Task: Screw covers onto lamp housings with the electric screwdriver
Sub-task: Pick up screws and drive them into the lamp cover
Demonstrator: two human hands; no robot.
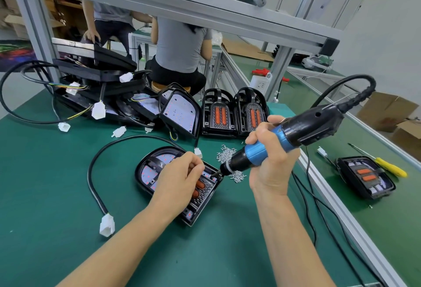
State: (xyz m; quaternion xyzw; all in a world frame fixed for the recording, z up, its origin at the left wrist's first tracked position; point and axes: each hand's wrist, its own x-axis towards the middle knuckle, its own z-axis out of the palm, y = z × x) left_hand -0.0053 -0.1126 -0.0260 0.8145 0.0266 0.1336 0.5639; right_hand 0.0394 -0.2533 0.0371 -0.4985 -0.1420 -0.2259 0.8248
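Head view, left to right on the green desk (pixel 45 184): a pile of wired housings (pixel 95 86), then the left hand (pixel 182 179) pressing curled fingers on the lamp housing (pixel 148 172). Loose screws (pixel 225 153) lie beside it, two covers (pixel 234 113) behind; the right hand (pixel 271 156) grips the electric screwdriver (pixel 284 136), bit at the housing's corner.

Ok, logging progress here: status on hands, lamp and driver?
Right hand grips electric screwdriver, bit at cover corner. Left hand holds cover on lamp housing. Loose screws beside.

hands (pixel 182 181) – 2 | electric screwdriver (pixel 284 137) – 1 | yellow-handled screwdriver (pixel 390 167) – 1
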